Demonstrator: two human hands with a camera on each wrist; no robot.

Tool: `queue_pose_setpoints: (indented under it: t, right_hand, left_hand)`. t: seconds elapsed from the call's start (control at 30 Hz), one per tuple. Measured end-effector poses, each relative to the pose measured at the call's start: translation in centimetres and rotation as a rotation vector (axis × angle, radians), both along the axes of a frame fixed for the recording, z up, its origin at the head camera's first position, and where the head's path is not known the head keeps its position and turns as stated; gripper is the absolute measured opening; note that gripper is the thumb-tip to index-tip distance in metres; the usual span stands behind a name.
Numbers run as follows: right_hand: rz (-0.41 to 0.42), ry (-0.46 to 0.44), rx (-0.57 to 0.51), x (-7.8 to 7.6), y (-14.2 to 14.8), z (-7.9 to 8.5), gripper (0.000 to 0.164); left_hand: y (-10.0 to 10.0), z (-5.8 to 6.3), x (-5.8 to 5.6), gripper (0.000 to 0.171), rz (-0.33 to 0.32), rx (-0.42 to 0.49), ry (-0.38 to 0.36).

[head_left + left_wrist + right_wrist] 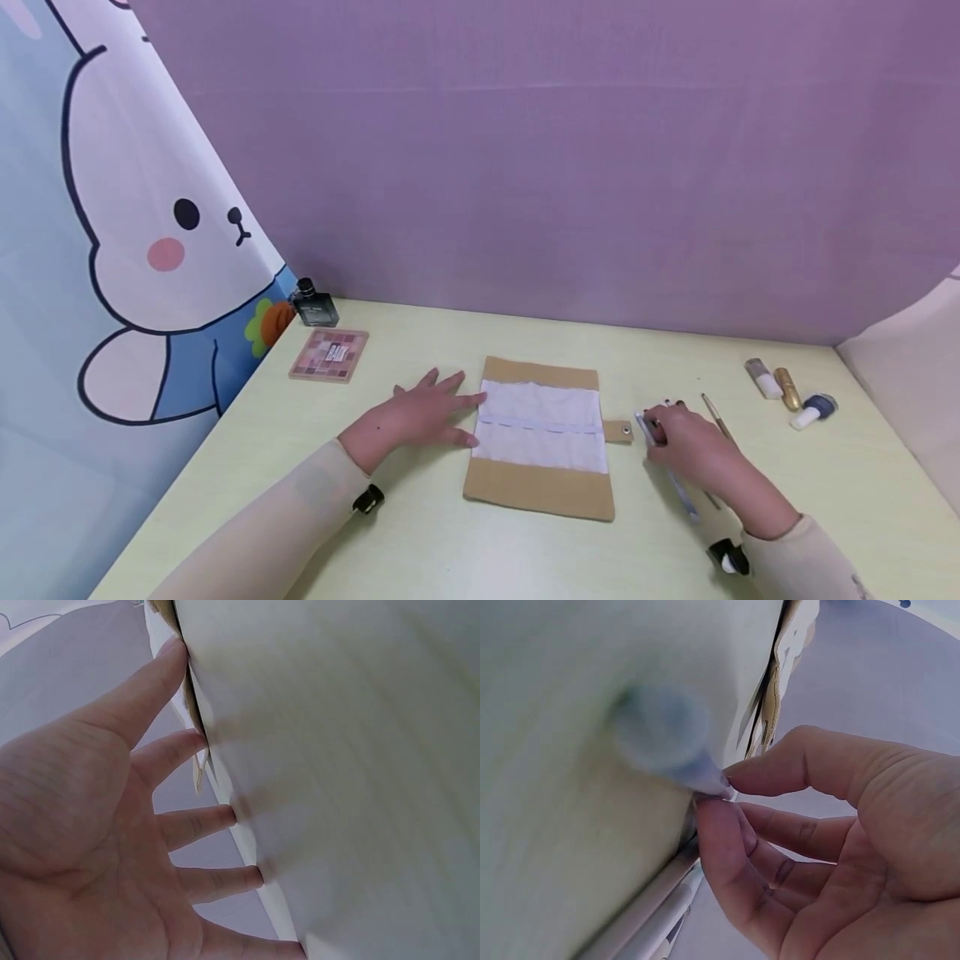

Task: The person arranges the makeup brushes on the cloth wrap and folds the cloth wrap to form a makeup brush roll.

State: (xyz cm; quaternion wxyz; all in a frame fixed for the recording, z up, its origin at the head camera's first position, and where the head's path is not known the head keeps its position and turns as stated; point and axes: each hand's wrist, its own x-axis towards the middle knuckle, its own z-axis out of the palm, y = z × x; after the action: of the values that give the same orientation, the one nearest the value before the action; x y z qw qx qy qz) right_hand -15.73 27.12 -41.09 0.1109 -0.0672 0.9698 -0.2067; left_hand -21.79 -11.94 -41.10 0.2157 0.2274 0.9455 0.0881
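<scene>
A tan fabric roll-up case (536, 492) lies unrolled, with white pockets (540, 406) across its middle and a snap strap (618, 431) on its right side. My left hand (427, 415) spreads its straight fingers at the case's left edge; in the left wrist view, thumb and forefinger (176, 754) meet that edge while the other fingertips rest on the table. Right of the strap, my right hand (693, 446) pinches a slim pale blue pen-like stick (682, 493) between thumb and forefinger. Other slender sticks (656, 911) lie beside that hand, partly hidden by it.
A thin brush-like stick (717, 414) lies just beyond the right hand. At the far right are a grey-and-white bottle (763, 379), a gold tube (787, 389) and a dark blue bottle with white cap (815, 410). A pink palette (328, 356) and dark perfume bottle (317, 308) occupy the back left.
</scene>
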Motion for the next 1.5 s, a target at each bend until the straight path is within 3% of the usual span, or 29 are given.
queue_pose_setpoints:
  t: [0.43,0.6,0.8,1.17,1.5]
  right_hand:
    - [-0.005,0.000,-0.057,-0.1,0.4,0.6,0.051]
    - [0.005,-0.011,-0.189,-0.3,1.0,1.5,0.048]
    - [0.019,-0.036,-0.419,-1.1,0.4,2.1,0.049]
    - [-0.049,0.001,-0.723,-3.9,-3.8,2.3,0.055]
    - [-0.112,0.034,-0.873,-6.5,-9.5,2.6,0.055]
  left_hand:
    - [0.1,-0.1,-0.2,0.079,0.004,-0.001,-0.014]
    - [0.1,-0.1,0.0,0.080,0.016,0.008,-0.035]
    - [0.1,-0.2,0.2,0.079,0.015,0.005,-0.022]
    - [0.0,0.0,-0.2,0.079,0.004,-0.009,-0.004]
    - [0.2,0.0,-0.2,0.079,0.008,-0.002,-0.005]
